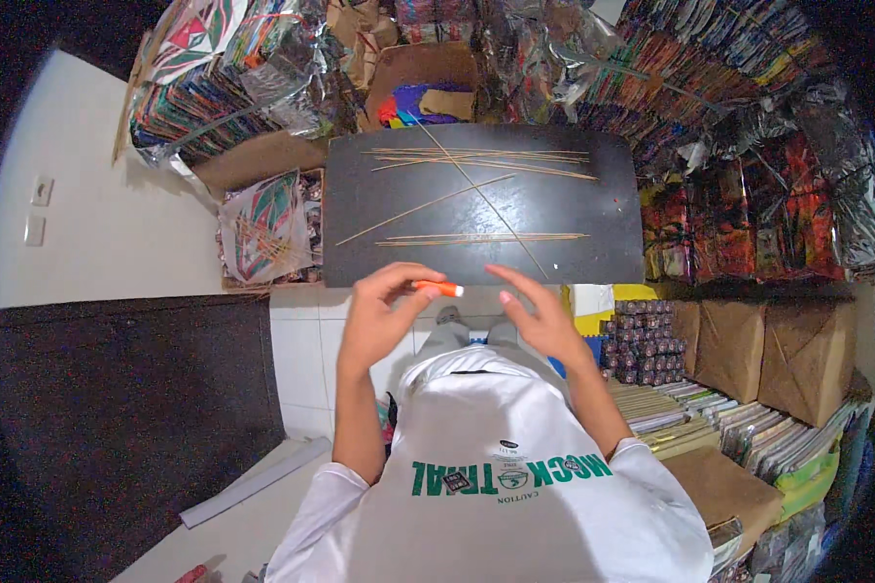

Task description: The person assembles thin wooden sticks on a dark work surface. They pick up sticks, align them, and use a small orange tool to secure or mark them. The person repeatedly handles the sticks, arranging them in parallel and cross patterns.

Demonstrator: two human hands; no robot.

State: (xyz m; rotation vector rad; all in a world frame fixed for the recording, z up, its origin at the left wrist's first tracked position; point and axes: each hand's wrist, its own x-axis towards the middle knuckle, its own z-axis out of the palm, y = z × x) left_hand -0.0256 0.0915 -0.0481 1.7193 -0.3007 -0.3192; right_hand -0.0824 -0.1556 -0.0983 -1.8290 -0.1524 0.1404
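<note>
My left hand [387, 309] is closed around a small orange cylinder with a white end [439, 289], held between thumb and fingers just off the table's near edge. My right hand [540, 309] is held a short way to the right, its thumb and fingers apart and nothing in them. Beyond both hands stands a dark table [554, 209] with thin bamboo sticks on it. Several sticks [486, 159] lie in a loose row at the back, and a narrow bundle [481, 238] lies nearer to me. One long stick [481, 197] slants across the others; another stick [423, 209] lies diagonally at the left.
Left of the table, a box [267, 228] holds a paper kite-like piece with a red and green pattern. Plastic-wrapped stacks [228, 92] crowd the back. On the right are stacked dark spools or cans [642, 340] and brown cartons [802, 364]. A dark mat [126, 408] lies at left.
</note>
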